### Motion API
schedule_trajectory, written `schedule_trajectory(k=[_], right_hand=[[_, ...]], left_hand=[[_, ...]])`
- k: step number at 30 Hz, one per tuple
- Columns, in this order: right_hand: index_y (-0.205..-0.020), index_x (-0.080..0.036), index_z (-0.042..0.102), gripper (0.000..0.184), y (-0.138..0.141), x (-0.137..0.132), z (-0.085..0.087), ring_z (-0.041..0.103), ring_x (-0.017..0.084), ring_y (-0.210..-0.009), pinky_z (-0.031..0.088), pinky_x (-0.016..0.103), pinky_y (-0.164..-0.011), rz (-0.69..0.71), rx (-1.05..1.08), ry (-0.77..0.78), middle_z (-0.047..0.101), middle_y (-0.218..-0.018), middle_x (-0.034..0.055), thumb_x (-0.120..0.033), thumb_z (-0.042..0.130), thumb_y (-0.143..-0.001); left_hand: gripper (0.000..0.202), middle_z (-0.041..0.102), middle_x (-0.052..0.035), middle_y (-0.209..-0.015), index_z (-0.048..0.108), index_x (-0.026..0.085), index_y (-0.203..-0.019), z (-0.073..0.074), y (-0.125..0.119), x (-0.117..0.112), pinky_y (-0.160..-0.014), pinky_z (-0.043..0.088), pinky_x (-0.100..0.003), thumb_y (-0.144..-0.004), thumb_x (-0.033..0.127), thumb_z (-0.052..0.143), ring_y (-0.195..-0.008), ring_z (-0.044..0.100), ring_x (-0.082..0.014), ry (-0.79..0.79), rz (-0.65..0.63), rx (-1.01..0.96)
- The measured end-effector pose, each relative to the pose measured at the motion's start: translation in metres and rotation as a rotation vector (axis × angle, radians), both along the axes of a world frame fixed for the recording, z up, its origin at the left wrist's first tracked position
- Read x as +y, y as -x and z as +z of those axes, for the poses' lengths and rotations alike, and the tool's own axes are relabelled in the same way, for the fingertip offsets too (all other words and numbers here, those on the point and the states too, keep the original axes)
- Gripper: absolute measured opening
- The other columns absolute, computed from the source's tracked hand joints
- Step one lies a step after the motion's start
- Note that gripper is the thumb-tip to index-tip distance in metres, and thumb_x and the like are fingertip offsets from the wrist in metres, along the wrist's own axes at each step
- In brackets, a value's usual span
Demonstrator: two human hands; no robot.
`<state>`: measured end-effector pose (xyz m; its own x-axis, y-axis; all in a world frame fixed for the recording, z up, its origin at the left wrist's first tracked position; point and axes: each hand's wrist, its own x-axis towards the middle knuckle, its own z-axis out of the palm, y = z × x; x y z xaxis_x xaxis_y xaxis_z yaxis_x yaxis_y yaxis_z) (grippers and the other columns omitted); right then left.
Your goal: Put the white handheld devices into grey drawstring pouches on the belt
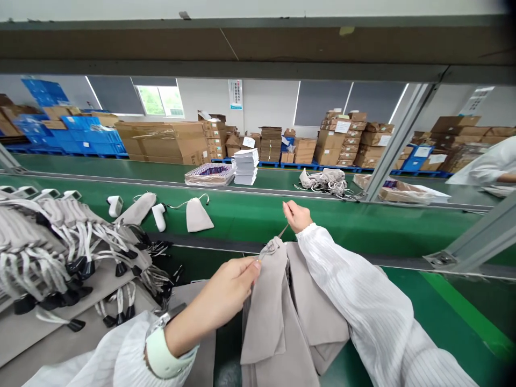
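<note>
My left hand [234, 282], closed in a pinch, grips the gathered top of a grey drawstring bag [268, 306]. Up and to the right, the fingers of my right hand [297, 216] are closed on the bag's thin drawstring [284, 231], which runs taut between bag and hand. More flat grey bags [316, 306] lie beneath the held one, partly covered by my right sleeve. Beyond my left hand, a small grey pouch [199, 216] with a loose cord rests on the green belt beside a white handheld device [159, 216].
At left, a large heap of grey drawstring bags [52, 236] with black cord ends covers the table. A metal post [397, 140] stands at right. Behind are a paper stack [245, 166], a tangle of cords [328, 181] and cartons [161, 141]. Another person's sleeve [489, 164] shows far right.
</note>
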<state>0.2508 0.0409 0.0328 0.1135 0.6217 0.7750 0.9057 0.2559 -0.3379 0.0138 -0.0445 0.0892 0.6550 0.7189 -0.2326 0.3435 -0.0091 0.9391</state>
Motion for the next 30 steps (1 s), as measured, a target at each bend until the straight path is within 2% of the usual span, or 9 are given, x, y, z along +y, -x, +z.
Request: schedule_trajectory(k=[4,10,15,17,19,23,26,28,30], right_hand=[[-0.063,-0.018,0.048,0.039,0.005,-0.004,0.015,0.044,0.008,-0.041,0.034,0.020,-0.048,0.114,0.281,0.178,0.050,-0.045,-0.0008,-0.047,0.029,-0.081],[-0.086,-0.015,0.052,0.042,0.034,-0.028,0.051,0.030,0.002,-0.030,0.019,0.015,-0.029,0.777,0.656,0.819,0.059,-0.060,0.0009,-0.052,0.035,-0.077],[-0.090,-0.015,0.053,0.042,0.078,-0.053,0.049,0.054,0.009,-0.072,0.044,0.020,-0.064,1.420,0.530,0.984,0.058,-0.082,0.0007,-0.020,0.070,-0.052],[-0.080,-0.013,0.054,0.034,0.086,-0.055,0.047,0.054,0.011,-0.077,0.043,0.024,-0.073,1.480,0.592,0.913,0.057,-0.079,0.0001,-0.016,0.070,-0.050],[-0.079,-0.014,0.054,0.032,0.077,-0.050,0.049,0.054,0.011,-0.071,0.044,0.025,-0.071,1.266,0.795,0.723,0.057,-0.075,-0.0015,-0.019,0.068,-0.050],[-0.089,-0.013,0.050,0.035,0.019,-0.024,0.057,0.055,0.013,-0.067,0.046,0.028,-0.066,0.511,1.200,0.140,0.056,-0.077,0.0022,-0.037,0.051,-0.064],[-0.104,-0.015,0.041,0.045,-0.031,-0.005,0.050,0.054,0.016,-0.085,0.044,0.030,-0.074,0.025,1.054,-0.184,0.053,-0.099,0.0061,-0.040,0.044,-0.068],[-0.107,-0.018,0.039,0.049,-0.053,0.001,0.036,0.052,0.018,-0.092,0.043,0.032,-0.076,-0.230,0.768,-0.007,0.052,-0.104,0.0068,-0.042,0.048,-0.065],[-0.106,-0.018,0.040,0.050,-0.065,0.005,0.016,0.053,0.021,-0.091,0.042,0.032,-0.074,-0.395,0.454,0.371,0.055,-0.101,0.0080,-0.045,0.051,-0.064]], left_hand=[[0.031,0.013,0.0086,-0.048,0.031,0.018,-0.061,0.010,0.002,-0.008,-0.033,0.009,-0.015,-0.079,0.042,0.039,-0.039,0.008,-0.0053,0.139,0.115,-0.206],[0.024,0.032,0.0039,-0.058,0.044,0.017,-0.073,0.008,0.007,-0.002,-0.040,0.022,-0.015,-0.085,0.036,0.036,-0.045,0.024,-0.0052,-0.302,0.282,-0.513],[0.024,0.036,0.0008,-0.066,0.046,0.019,-0.077,0.001,0.008,-0.002,-0.048,0.030,-0.020,-0.087,0.035,0.031,-0.055,0.034,-0.0092,-0.453,0.187,-0.495],[0.024,0.039,-0.0006,-0.073,0.047,0.019,-0.077,0.001,0.009,-0.001,-0.055,0.034,-0.022,-0.087,0.035,0.032,-0.063,0.039,-0.0109,-0.556,0.185,-0.487],[0.022,0.044,-0.0013,-0.077,0.048,0.020,-0.080,-0.002,0.008,0.002,-0.063,0.036,-0.023,-0.087,0.033,0.033,-0.072,0.043,-0.0126,-0.666,0.209,-0.438],[0.016,0.049,-0.0019,-0.090,0.048,0.020,-0.093,-0.031,0.001,0.021,-0.073,0.037,-0.025,-0.086,0.028,0.036,-0.086,0.046,-0.0145,-0.851,0.205,-0.174],[0.021,0.049,-0.0032,-0.101,0.046,0.020,-0.104,-0.063,-0.006,0.035,-0.083,0.033,-0.030,-0.085,0.026,0.039,-0.096,0.043,-0.0170,-1.005,0.088,0.023],[0.022,0.050,-0.0026,-0.100,0.045,0.021,-0.106,-0.078,-0.009,0.038,-0.082,0.033,-0.031,-0.085,0.026,0.039,-0.095,0.043,-0.0175,-1.070,0.025,0.123],[0.021,0.052,-0.0026,-0.098,0.047,0.021,-0.104,-0.084,-0.009,0.037,-0.079,0.034,-0.032,-0.086,0.026,0.038,-0.092,0.045,-0.0177,-1.125,0.020,0.186]])
